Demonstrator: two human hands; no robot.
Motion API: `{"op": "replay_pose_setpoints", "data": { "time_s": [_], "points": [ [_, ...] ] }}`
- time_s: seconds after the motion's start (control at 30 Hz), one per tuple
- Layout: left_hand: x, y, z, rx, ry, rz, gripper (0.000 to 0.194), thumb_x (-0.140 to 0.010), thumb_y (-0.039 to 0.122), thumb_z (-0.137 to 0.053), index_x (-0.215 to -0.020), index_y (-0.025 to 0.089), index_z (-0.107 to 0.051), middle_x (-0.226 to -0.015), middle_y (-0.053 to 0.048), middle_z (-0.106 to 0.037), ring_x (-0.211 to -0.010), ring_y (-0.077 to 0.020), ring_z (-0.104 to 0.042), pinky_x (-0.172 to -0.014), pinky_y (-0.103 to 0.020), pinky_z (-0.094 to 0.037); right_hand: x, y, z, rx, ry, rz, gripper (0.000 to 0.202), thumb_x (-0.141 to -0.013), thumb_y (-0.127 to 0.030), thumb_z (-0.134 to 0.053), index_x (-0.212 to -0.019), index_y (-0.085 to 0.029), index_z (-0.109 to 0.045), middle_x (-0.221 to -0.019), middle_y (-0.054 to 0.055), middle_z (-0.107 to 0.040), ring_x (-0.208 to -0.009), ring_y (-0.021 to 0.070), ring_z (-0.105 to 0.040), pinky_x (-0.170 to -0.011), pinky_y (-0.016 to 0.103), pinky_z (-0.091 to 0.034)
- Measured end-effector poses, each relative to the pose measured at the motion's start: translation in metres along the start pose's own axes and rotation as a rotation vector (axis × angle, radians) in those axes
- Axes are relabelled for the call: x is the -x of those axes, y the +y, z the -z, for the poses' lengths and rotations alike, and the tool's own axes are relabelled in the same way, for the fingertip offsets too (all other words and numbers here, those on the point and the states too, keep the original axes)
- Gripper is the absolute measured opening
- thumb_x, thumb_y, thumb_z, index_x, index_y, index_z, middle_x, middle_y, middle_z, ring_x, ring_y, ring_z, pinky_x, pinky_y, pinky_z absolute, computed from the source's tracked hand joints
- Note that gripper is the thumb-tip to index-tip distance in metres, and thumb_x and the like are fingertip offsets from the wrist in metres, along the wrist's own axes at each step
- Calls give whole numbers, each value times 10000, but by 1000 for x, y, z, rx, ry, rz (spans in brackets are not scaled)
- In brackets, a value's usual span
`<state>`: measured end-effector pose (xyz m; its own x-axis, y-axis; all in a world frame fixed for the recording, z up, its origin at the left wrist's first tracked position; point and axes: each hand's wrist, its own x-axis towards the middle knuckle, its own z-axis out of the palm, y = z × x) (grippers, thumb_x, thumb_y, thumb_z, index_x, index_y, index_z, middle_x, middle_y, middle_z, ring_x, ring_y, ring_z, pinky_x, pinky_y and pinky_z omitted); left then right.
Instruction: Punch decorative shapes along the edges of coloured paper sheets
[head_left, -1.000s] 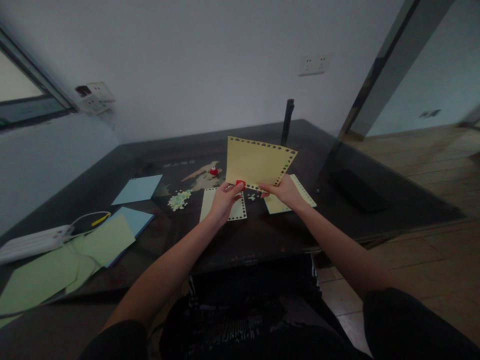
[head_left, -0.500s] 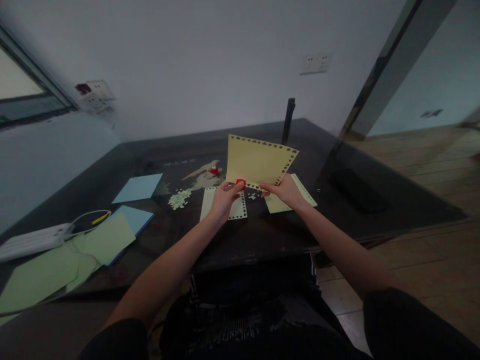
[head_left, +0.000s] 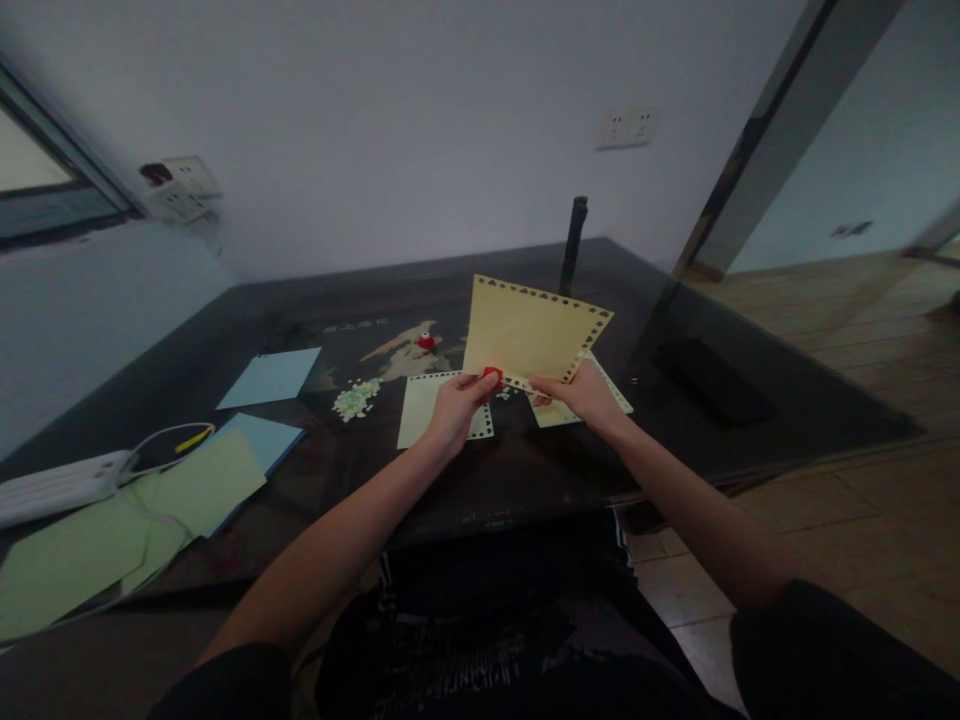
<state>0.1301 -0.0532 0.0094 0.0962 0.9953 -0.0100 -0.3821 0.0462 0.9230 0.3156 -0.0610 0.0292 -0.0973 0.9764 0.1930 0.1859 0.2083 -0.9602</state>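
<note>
A yellow sheet [head_left: 536, 330] with small punched shapes along its edges is held up over the dark table. My left hand [head_left: 456, 405] grips a red punch [head_left: 493, 374] at the sheet's lower left edge. My right hand [head_left: 581, 395] pinches the sheet's lower edge farther right. Beneath my left hand lies a pale green sheet [head_left: 420, 408] with punched borders. Another punched yellow sheet [head_left: 556, 413] lies partly under my right hand. A second red punch [head_left: 426, 341] stands behind, near a pile of small paper cutouts [head_left: 356, 398].
Blue sheets [head_left: 270, 378] and green sheets [head_left: 75, 555] lie at the left by a white power strip [head_left: 64, 485] and its cable. A black flat object [head_left: 712, 382] rests at the right. A dark upright post [head_left: 574, 245] stands at the back.
The held yellow sheet, the red punch and both my hands have shifted slightly right and down. The view has turned a little. Both hands keep their hold.
</note>
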Motion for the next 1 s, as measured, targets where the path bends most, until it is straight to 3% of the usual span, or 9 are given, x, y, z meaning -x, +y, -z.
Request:
{"op": "replay_pose_setpoints", "data": {
  "time_s": [0.33,0.7,1.0],
  "points": [
    [4,-9,-6,87,-43,35,163,-631,218,-781,-735,117,-706,-768,-61,-703,-732,-137,-629,-823,-314,-453,12,15,0,4,84,-43,337,-625,-363,-734,-824,-96,-678,-718,127,-720,-532,215,-667,-553,338,-561],
    [5,-14,-8,140,-40,78,173,-623,199,-794,-710,82,-701,-732,-61,-695,-697,-128,-635,-829,-315,-482,15,19,1,48,98,-92,204,-647,-315,-710,-704,-124,-665,-552,81,-680,-493,211,-650,-542,343,-553],
    [5,-14,-8,142,-49,86,149,-638,183,-782,-710,82,-699,-739,-65,-696,-705,-128,-637,-840,-313,-484,14,22,1,22,106,-101,222,-631,-305,-713,-736,-118,-658,-562,73,-678,-480,204,-645,-533,340,-555]
  ]
}}
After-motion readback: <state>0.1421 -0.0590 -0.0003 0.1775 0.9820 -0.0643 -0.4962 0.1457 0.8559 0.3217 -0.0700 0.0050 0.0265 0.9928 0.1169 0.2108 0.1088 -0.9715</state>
